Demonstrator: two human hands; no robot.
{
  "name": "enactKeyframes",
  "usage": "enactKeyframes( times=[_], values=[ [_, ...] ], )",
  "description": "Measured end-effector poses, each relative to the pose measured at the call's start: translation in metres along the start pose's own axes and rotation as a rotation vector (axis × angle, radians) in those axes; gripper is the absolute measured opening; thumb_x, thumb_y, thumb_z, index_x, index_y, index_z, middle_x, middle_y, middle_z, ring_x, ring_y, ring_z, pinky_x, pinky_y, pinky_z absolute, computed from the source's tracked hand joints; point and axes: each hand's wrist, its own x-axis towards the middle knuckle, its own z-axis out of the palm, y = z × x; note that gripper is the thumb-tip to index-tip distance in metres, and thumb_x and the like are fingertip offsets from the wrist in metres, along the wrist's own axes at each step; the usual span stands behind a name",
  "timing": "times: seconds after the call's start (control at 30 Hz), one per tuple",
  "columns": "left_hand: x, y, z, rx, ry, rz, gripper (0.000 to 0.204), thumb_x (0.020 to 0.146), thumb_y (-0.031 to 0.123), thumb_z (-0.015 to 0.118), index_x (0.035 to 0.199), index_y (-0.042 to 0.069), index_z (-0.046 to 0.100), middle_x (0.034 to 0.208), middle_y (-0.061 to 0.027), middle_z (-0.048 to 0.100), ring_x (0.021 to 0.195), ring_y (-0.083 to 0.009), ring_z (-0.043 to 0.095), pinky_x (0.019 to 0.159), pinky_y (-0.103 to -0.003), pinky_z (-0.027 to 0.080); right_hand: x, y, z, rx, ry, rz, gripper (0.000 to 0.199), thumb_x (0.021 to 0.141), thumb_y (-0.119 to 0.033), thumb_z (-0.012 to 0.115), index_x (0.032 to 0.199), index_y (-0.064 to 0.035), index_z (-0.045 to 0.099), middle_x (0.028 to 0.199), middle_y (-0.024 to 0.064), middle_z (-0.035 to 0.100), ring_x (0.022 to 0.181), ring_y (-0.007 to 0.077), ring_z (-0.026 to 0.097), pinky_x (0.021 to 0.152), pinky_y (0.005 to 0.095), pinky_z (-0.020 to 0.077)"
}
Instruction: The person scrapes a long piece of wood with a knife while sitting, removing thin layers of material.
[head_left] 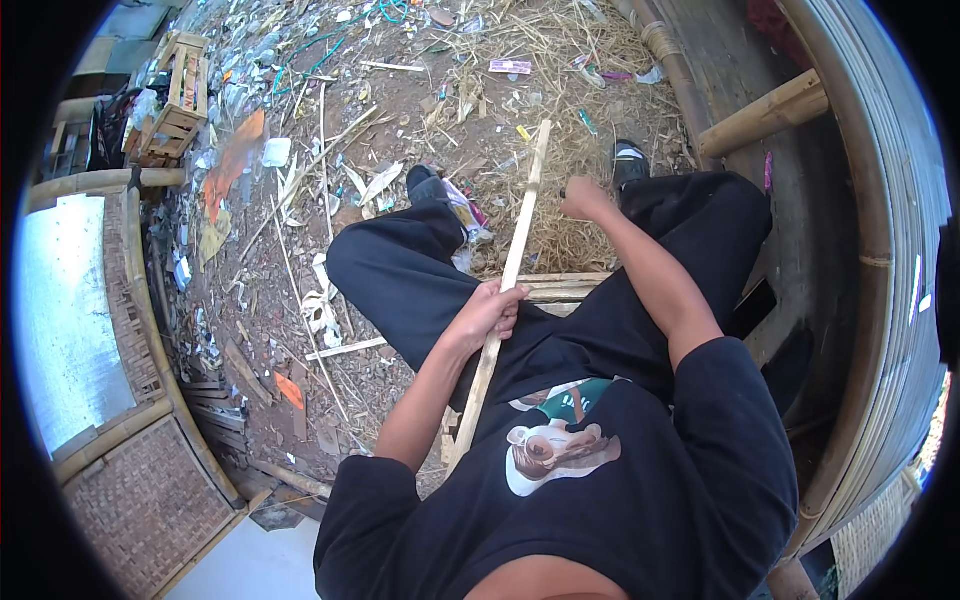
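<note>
My left hand is wrapped round a long pale split-bamboo strip, gripping it around its middle. The strip slants across my lap, its far end up and to the right, its near end beside my left side. A darker node shows near the far end. To the right of the strip, apart from it, is my right hand, closed in a fist. A small dark bit shows at its fingers, but what it holds I cannot make out.
Straw and shavings cover the ground between my feet, with scattered litter beyond. A wooden crate stands far left. At the right runs a bamboo-framed bench; woven panels are at the left. Short wooden slats lie between my thighs.
</note>
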Motion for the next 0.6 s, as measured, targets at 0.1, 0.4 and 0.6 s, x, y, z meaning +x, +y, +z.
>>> enactKeyframes(
  times=[0.1,0.4,0.6],
  values=[
    [0.007,0.000,0.000,0.040,0.046,0.029,0.022,0.089,0.018,0.057,0.082,0.011,0.038,0.053,0.0060,0.033,0.036,-0.0037,0.031,0.032,-0.021,0.027,-0.018,-0.024,-0.003,-0.017,0.069,-0.056,0.022,0.069,-0.008,0.057,0.083,0.0074,0.064,0.089,0.0291,0.062,0.086,0.0413,0.062,0.076,0.0452,0.0515],
    [-0.020,-0.014,-0.002,-0.142,-0.036,-0.005,0.029,0.098,0.035,0.036,0.082,0.011,0.039,0.052,0.0051,0.025,0.034,-0.0039,0.020,0.031,-0.020,0.018,0.002,0.028,-0.006,-0.067,0.384,0.110,0.013,0.076,-0.008,0.054,0.079,-0.0008,0.065,0.082,0.0202,0.065,0.076,0.0358,0.065,0.067,0.0423,0.0540],
    [-0.016,-0.006,-0.005,-0.157,-0.016,0.012,0.028,0.098,0.033,0.038,0.082,0.010,0.040,0.053,0.0050,0.026,0.035,-0.0031,0.021,0.030,-0.019,0.017,0.011,0.001,0.016,0.127,0.204,0.126,0.020,0.075,-0.011,0.057,0.086,0.0045,0.065,0.086,0.0228,0.064,0.077,0.0351,0.065,0.065,0.0404,0.0543]
  ],
)
